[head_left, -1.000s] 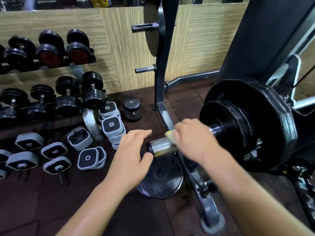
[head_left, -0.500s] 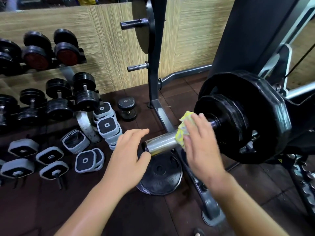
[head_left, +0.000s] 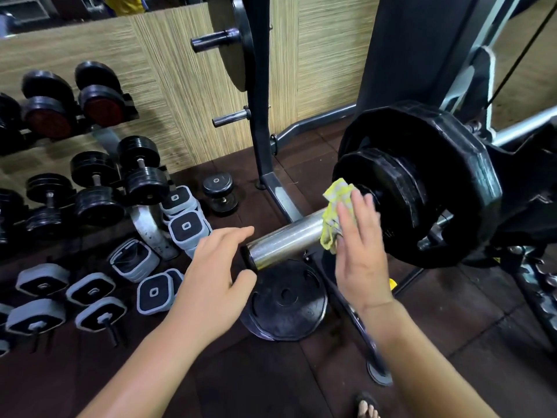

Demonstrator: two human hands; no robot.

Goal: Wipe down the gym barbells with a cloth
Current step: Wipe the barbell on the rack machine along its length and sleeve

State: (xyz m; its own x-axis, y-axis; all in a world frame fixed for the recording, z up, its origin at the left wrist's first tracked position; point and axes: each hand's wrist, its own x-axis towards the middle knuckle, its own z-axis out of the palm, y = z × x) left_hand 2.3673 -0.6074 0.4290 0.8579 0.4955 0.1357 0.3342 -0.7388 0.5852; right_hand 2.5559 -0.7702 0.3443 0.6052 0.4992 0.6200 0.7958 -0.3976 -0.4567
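Note:
The steel barbell sleeve juts toward me from the black weight plates loaded on the bar. A yellow and white cloth is bunched against the sleeve where it meets the plates. My right hand presses the cloth to the sleeve with straight, upright fingers. My left hand hovers just left of the sleeve's end, fingers relaxed, thumb close to the end cap; I cannot tell whether it touches.
A loose plate lies on the dark floor under the sleeve. A plate-storage post with pegs stands behind. Dumbbell racks and several grey-edged dumbbells fill the left. A machine frame leg runs along the floor.
My right hand uncurled from around the sleeve, slid toward the plates and now stands flat against the cloth, which has come into view. My left hand stayed by the sleeve's end.

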